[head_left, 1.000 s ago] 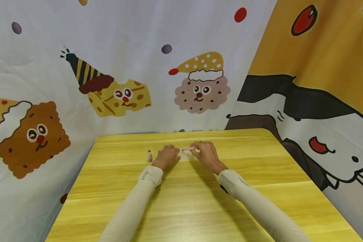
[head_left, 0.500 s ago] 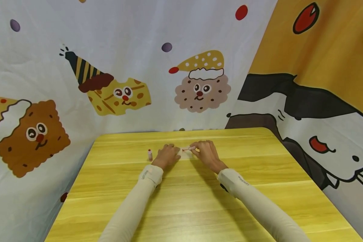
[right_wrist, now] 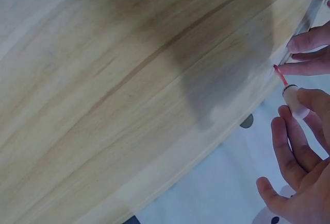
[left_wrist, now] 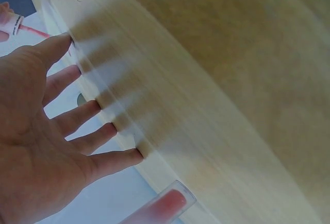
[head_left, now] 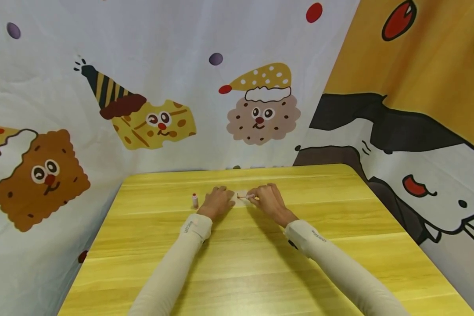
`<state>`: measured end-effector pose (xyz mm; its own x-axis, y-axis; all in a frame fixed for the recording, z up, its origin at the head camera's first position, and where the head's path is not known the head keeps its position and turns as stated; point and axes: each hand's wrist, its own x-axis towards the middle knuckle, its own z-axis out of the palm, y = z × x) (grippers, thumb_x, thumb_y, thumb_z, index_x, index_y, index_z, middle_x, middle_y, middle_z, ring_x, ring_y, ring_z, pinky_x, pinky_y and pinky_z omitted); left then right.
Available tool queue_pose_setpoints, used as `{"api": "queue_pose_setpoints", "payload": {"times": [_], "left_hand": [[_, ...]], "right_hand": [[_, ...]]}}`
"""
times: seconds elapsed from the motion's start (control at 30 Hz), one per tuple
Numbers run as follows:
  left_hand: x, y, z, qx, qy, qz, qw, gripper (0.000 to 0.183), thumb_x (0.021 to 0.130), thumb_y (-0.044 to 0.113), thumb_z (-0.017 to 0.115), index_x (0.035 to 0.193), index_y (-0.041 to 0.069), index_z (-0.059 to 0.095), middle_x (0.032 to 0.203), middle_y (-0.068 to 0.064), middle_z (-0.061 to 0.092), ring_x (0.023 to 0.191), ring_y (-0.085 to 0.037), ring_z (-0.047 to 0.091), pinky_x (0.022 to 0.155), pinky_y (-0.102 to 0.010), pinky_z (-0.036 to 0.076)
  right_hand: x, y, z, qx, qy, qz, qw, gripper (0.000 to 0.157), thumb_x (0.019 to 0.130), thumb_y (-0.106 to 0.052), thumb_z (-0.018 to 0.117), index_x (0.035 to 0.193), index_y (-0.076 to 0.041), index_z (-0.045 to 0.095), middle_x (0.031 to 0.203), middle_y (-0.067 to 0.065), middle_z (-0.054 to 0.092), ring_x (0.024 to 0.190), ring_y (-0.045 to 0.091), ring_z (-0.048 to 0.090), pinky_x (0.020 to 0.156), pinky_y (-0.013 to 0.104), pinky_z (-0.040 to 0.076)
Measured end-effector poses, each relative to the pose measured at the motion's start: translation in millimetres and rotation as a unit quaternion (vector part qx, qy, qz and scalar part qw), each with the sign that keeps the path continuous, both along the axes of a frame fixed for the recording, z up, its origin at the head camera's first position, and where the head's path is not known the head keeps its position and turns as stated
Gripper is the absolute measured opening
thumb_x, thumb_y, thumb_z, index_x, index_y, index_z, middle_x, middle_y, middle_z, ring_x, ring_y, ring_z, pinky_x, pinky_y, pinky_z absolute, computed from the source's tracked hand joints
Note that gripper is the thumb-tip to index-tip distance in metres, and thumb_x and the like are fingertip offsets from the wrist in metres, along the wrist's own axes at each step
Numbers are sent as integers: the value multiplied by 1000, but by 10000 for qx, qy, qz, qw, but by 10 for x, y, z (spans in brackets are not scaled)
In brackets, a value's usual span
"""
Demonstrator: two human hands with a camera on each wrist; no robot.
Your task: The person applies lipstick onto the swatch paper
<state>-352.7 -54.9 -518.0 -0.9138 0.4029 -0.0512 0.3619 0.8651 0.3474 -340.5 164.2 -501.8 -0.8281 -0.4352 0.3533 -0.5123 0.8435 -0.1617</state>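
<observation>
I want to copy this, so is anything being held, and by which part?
Yes: the right hand pinches a small brush by its pale handle. The left hand holds nothing.

Yellow table (head_left: 229,272), wood-grained; cartoon-printed backdrop (head_left: 162,39)

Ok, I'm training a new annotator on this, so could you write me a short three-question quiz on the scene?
1. Which hand grips the applicator wand?
2. True or false: the tube lies on its side on the table.
3. The left hand is: a) wrapped round the tube; b) spread open; c) clenched in a fist.

Key: 1. The right hand. 2. False; it stands upright. 3. b.
</observation>
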Motion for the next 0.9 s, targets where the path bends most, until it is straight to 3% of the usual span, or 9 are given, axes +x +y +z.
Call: {"api": "queue_pose_setpoints", "payload": {"times": [0.37,0.73,0.9], "left_hand": [[-4,-31,32,-38,53,-18,10000,47,108,31,59,151,14,56,158,-18,45,143,-43,41,108,-71,38],[-8,-28,36,-11,85,-43,10000,45,107,29,61,149,13,59,156,-18,48,141,-43,43,106,-72,39],[15,-18,27,110,14,-56,9999,45,107,29,61,149,12,58,157,-19,46,143,-44,41,107,-73,37]], "right_hand": [[126,-12,65,191,186,147,9995,10,94,-22,80,101,-19,85,86,-5,79,69,9,70,97,54,51],[206,26,42,-57,-98,150,9998,10,95,-22,79,103,-19,85,92,-5,80,76,10,74,106,58,46],[230,77,57,-554,156,170,9982,11,96,-25,79,103,-18,84,89,-5,80,71,8,72,91,49,54]]}}
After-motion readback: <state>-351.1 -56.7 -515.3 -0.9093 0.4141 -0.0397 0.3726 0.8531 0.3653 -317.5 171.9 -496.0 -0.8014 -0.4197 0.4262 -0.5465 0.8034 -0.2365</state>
